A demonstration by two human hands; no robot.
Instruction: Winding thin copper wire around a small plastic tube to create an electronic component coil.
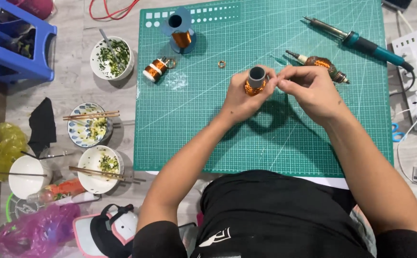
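Landmark: green cutting mat (pixel 203 143), gridded, lying on a grey floor.

Item 1. Copper wire spool (pixel 255 81), grey core, orange winding. Held upright above the middle of the mat. The left hand (pixel 241 98) wraps it from below and the side, its grip clamped on the spool.

Item 2. The right hand (pixel 309 91), just right of the spool over the mat. Thumb and forefinger are pinched together at the spool's rim; whether a wire strand lies between them is too fine to tell.

Item 3. Motor armature (pixel 319 63) with copper winding and a shaft, on the mat beyond the right hand.

Item 4. Soldering iron (pixel 361 43), teal handle, on the mat's far right corner, cord running off the mat.

Item 5. Blue-flanged wire spool (pixel 180 29), standing near the mat's far left edge.

Item 6. Small copper coil (pixel 156 69), lying across the mat's left edge.

Item 7. Small copper ring (pixel 222 64), on the mat between the blue-flanged spool and the held spool.

Item 8. Food bowls (pixel 98 162) with chopsticks (pixel 91 115), on the floor left of the mat.

Item 9. Blue plastic stool (pixel 15 43), far left of the mat.

Item 10. White power strip (pixel 416 71), off the mat's right edge.
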